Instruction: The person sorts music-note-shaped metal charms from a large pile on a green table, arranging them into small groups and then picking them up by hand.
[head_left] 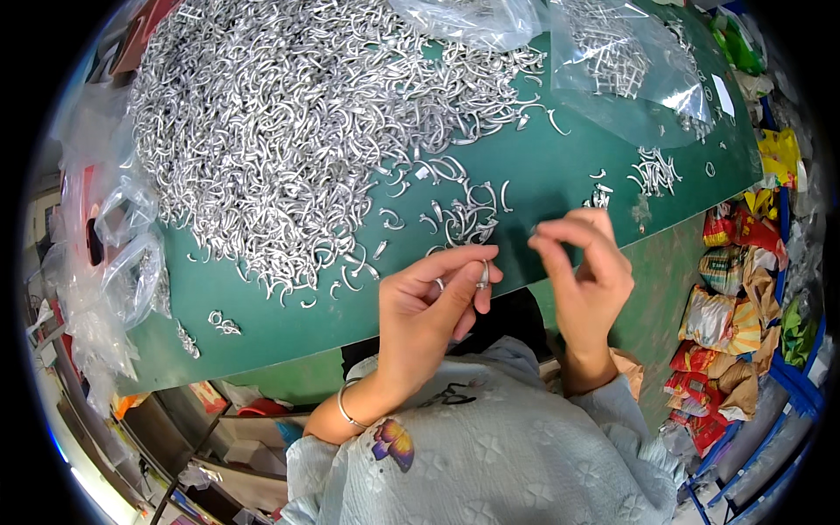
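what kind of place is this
Probably a small workshop or home piecework bench for sorting or assembling hardware. A green table carries a huge heap of small curved silver metal hooks, with more in clear plastic bags. The left hand pinches one hook; the right hand works beside it.

Colourful snack packets [731, 324] crowd the floor right of the green table [289, 324], clear plastic bags [114, 262] at its left edge.

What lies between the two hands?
Bare green table edge shows between the left hand and right hand in the head view; no hooks there.
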Motion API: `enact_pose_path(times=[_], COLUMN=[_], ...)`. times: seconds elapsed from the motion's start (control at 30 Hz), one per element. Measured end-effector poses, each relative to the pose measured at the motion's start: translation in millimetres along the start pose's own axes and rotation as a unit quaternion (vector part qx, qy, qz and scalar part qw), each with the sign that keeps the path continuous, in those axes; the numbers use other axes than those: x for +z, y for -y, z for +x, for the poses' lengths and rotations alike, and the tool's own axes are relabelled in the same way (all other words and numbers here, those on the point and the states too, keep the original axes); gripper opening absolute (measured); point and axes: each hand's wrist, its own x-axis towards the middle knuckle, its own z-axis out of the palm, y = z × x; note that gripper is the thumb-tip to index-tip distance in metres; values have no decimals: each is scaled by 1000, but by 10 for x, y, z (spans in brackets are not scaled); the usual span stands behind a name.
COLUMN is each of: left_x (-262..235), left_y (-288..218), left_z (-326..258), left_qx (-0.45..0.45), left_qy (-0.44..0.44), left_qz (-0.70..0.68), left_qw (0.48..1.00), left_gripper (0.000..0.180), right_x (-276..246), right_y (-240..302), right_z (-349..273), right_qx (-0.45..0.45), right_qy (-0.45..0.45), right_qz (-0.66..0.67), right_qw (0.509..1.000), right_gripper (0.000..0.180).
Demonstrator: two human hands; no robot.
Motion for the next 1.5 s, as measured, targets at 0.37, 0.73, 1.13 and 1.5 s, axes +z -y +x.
enact_pose_path(times=[0.37, 0.73, 1.13, 1.5], left_x=[-40, -89, -36, 1], left_y=[-90, -110, -102, -89], left_z=[-106, -93, -111, -120], left_qx=[14, -43, 2, 26], left_qy=[33, 68, 25, 17], left_qz=[-15, -78, -27, -9], left_qw=[999, 994, 999, 999], left_gripper=[22, 19, 20, 19], right_x=[34, 8, -73, -278], right_y=[238, 299, 140, -193], right_z=[-53, -53, -12, 57], right_qx=[-59, -79, -39, -44], right_qy=[76, 78, 27, -19], right_qz=[53, 39, -49, -201], right_qw=[994, 993, 998, 978], right_gripper=[22, 23, 18, 21])
